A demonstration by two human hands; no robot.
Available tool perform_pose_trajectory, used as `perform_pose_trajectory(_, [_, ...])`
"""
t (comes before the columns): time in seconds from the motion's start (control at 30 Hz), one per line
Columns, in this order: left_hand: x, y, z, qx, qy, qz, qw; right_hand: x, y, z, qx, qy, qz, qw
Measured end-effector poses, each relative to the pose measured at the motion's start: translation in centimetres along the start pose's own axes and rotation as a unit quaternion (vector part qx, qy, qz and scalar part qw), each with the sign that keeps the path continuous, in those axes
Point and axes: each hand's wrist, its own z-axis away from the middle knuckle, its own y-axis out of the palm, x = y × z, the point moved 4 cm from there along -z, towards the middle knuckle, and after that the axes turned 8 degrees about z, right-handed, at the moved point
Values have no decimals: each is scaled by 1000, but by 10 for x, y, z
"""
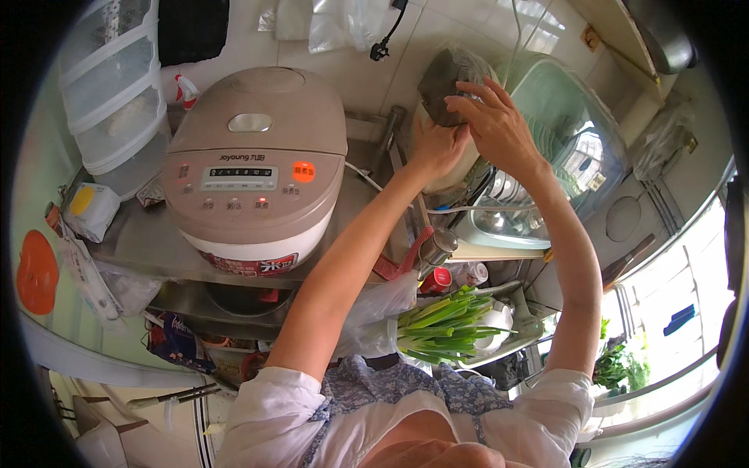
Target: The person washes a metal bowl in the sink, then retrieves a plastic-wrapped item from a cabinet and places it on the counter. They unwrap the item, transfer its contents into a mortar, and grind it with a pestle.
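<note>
Beyond the rice cooker, at the upper right of the head view, a tall cream container (447, 167) stands with a dark top (436, 96). Crumpled clear plastic film (474, 64) lies around its far rim. My left hand (439, 146) is at the near side of the top, its fingers bent and partly hidden, so its grip is unclear. Over the right side of the top, my right hand (506, 126) has its fingers spread, the fingertips close to the film. A Joyoung rice cooker (257, 140), lid down and lights lit, sits left of my left forearm.
A green dish cabinet (562, 128) holding plates stands right of the container. White cables (480, 209) run beneath my forearms. Green stalks in a bag (439, 327) and a metal-capped bottle (439, 245) are nearer me. Stacked clear drawers (114, 111) stand left; a black plug (379, 51) hangs behind.
</note>
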Motion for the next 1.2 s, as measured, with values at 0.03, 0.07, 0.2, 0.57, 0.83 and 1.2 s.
perform_pose_trajectory(0.03, [3, 3, 3, -27, 10, -12, 1000, 1, 0, 0, -8, 13, -9, 1000])
perform_pose_trajectory(0.07, [3, 3, 7, -54, 19, -23, 998, 0, -1, 0, -22, 36, -24, 999])
perform_pose_trajectory(0.2, [-8, -2, 23, -126, 104, 21, 986, -4, -1, 5, -24, 14, -7, 1000])
perform_pose_trajectory(0.57, [-81, -56, 54, -187, -26, -239, 953, 20, -33, 54, -101, 60, -6, 993])
perform_pose_trajectory(0.83, [-175, -12, 57, -199, 294, -116, 928, -11, -45, 284, -493, 542, -303, 610])
perform_pose_trajectory(1.2, [-197, 141, 59, 157, 366, -224, 890, -5, 100, 381, -349, 666, -642, 151])
